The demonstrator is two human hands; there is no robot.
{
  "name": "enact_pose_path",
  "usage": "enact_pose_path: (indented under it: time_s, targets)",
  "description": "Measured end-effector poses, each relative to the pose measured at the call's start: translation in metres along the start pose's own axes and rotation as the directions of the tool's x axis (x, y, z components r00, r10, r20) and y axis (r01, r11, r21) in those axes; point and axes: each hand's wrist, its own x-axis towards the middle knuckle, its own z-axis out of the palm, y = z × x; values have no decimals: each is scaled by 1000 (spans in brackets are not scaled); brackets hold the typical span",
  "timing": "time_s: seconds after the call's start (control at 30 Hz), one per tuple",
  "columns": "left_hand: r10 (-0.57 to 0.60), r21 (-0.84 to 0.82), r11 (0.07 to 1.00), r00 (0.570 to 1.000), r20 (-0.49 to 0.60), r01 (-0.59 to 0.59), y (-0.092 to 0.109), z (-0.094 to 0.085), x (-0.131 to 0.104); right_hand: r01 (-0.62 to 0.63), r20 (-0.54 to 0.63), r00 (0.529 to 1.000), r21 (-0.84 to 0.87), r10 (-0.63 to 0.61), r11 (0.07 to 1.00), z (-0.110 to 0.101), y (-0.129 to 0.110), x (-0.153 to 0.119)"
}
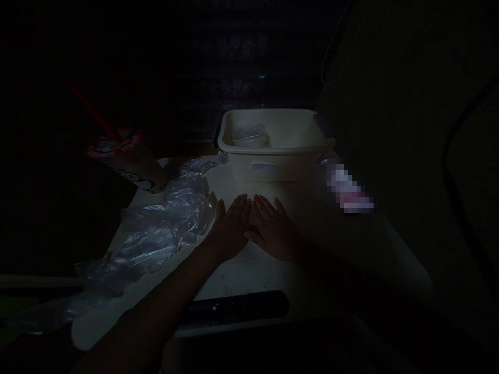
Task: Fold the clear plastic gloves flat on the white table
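My left hand (231,228) and my right hand (276,231) lie side by side, palms down, over the middle of the pale table (234,280). Their fingers are stretched out and point away from me, with the inner edges of the hands almost touching. Neither hand visibly holds anything; whatever lies under the palms is hidden. A heap of crumpled clear plastic bags (163,228) spreads along the table's left side, close to my left hand. Just beyond my fingertips stands a cream plastic bin (288,165) with some clear plastic packaging (249,136) inside.
At the back left a tilted-looking drink cup (136,165) has a red lid and a red straw (93,111). A dark, long object (237,307) lies along the near edge. A blurred-out item (349,191) sits right of the bin. The scene is very dark.
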Motion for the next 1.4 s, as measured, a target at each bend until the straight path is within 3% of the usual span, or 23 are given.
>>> enact_pose_path:
  time_s: [0.93, 1.17, 1.3, 1.4]
  targets:
    - [-3, 17, 1000, 1000, -11, 4, 1, -2, 0, 0, 23, 1000, -5, 0, 1000, -2, -1, -1]
    - [-4, -46, 999, 999, -35, 3, 1, -3, 3, 44, -44, 998, 133, -38, 990, -5, 16, 6]
    - [6, -97, 995, 998, -67, -12, 1, -5, 6, -59, -128, 988, 227, 90, 972, -3, 34, 15]
    - [35, -142, 989, 996, -85, -47, 1, -4, 7, -146, -123, 976, 238, 179, 960, 0, 41, 19]
